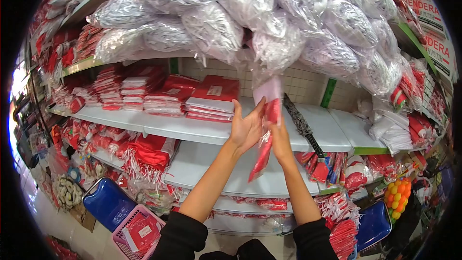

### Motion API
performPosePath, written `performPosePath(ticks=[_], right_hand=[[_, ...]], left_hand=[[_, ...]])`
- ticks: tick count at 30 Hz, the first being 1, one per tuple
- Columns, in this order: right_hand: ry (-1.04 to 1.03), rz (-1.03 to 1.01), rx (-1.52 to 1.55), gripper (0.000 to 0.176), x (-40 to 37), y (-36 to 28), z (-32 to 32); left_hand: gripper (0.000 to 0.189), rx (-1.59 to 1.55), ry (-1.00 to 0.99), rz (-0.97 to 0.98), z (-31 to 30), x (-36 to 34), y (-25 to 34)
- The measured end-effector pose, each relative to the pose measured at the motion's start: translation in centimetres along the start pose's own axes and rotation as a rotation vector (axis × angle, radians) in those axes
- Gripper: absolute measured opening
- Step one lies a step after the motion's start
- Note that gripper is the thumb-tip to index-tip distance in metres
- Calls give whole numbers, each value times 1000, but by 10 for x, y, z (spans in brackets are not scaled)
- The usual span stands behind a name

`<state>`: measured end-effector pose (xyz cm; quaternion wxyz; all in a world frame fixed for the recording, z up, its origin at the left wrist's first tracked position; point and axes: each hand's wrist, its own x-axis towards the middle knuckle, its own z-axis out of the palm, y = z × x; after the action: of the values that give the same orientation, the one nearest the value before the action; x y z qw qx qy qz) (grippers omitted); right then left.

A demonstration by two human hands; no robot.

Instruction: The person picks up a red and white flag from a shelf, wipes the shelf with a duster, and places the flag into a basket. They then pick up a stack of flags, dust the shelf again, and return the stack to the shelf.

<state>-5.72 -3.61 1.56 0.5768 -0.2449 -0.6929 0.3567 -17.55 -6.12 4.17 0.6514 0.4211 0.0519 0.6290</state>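
My right hand [280, 139] grips a plastic-wrapped red-and-white flag packet [273, 110] in front of the middle shelf. The packet stands nearly upright, white at its top and red lower down. Below it, a red strip in clear plastic [262, 156] slants down between my forearms. On the packet's left side, my left hand [248, 127] is open, thumb spread away and fingertips right at the packet's edge. Just left of that hand is a neat stack of red-and-white packets [211, 98] on the shelf.
Bulging clear bags of white strips [211, 29] overhang the upper shelf. A grey fluffy duster [298, 118] lies right of my hands. More folded packets [108, 86] line the shelf's left. On the floor are a pink basket [120, 238] and blue-seated chairs [108, 202].
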Motion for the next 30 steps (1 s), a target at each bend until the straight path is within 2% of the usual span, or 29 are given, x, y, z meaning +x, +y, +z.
performPosePath(ticks=[1,3,6,8,10,11,14,15,18,20,22,23,25,28,29,30], right_hand=[[40,122,213,51,2,5,-2],[121,374,630,41,2,13,-4],[100,439,934,37,0,-3,-7],[134,394,928,38,5,3,-9],[118,325,1020,38,16,29,-9],[27,312,1162,37,20,36,-7],[-80,300,1262,36,37,54,9],[-78,326,1325,34,45,55,20],[-75,279,1357,33,72,66,53],[-65,288,1301,35,97,64,74],[3,284,1210,38,143,95,94],[23,219,1053,39,164,107,100],[67,97,732,41,191,121,105],[227,87,-30,39,175,117,98],[197,-97,-163,38,161,112,103],[164,-278,-295,36,143,101,113]], left_hand=[[96,-20,-30,-17,-8,-3,9],[82,315,70,65,-14,-14,23],[66,817,216,192,-23,-32,45],[61,1153,322,279,-38,-52,58],[55,1060,475,198,-63,-70,60],[52,1011,551,155,-75,-79,62],[60,769,493,-362,-87,-102,82],[56,568,399,-329,-87,-107,88],[57,596,190,-272,-90,-114,122],[61,594,323,-159,-91,-99,141],[62,694,409,-67,-100,-79,160],[56,744,477,11,-102,-67,165],[46,930,535,18,-133,-46,175],[34,1221,608,-44,-168,-30,174],[31,1318,631,-74,-175,-26,172],[31,1457,641,-18,-182,-22,170]])
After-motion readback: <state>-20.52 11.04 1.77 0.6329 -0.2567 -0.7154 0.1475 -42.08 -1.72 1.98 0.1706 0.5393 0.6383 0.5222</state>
